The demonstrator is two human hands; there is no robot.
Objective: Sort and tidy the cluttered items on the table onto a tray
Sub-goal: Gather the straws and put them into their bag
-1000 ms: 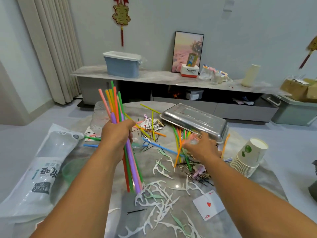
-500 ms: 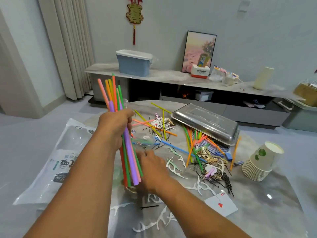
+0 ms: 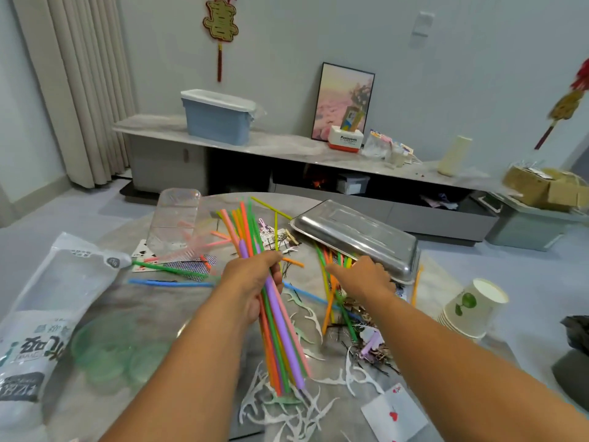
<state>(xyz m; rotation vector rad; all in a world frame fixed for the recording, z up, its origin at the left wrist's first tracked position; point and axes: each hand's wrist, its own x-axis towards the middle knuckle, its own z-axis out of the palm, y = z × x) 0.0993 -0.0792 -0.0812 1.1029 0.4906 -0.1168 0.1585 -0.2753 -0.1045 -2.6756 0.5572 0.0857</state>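
My left hand grips a thick bundle of coloured straws, held upright and tilted over the middle of the table. My right hand reaches over loose straws that lie partly under an upside-down steel tray; its fingers are stretched out and touch them. More single straws, among them a blue one, lie to the left. White floss picks and a heap of hairpins and clips are scattered in front.
A stack of paper cups lies at the right edge. A large plastic bag and green plastic lids fill the left side. A clear box stands at the back, with playing cards near the front.
My right hand has moved from the bundle's lower end back to the right, onto the loose straws by the tray. My left hand still holds the bundle.
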